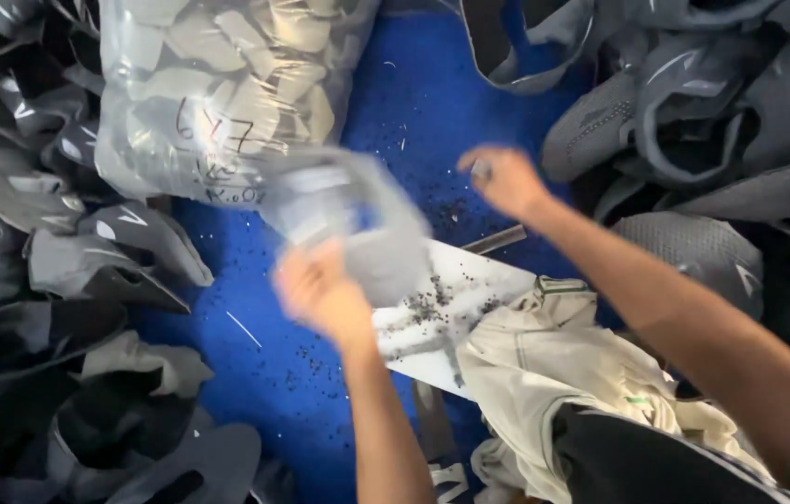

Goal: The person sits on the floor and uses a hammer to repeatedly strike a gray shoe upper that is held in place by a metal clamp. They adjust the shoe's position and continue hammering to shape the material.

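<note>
Your left hand [320, 291] pinches a blurred grey shoe upper [357, 219] at centre; your right hand [505, 179], at two o'clock, closes its grip on a small dark piece [481, 169] above the blue tabletop [413, 103].

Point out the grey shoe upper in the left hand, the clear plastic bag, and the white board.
grey shoe upper [371, 219], head view, its blurred middle.
clear plastic bag [217, 84], head view, its front face.
white board [469, 280], head view, its bare top.

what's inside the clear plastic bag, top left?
The clear plastic bag is packed with pale, flat cut pieces, roughly tongue-shaped, pressed against the film. Only the outer layer shows; deeper contents are hidden. The blurred grey piece held by the left hand covers its lower right corner.
</note>
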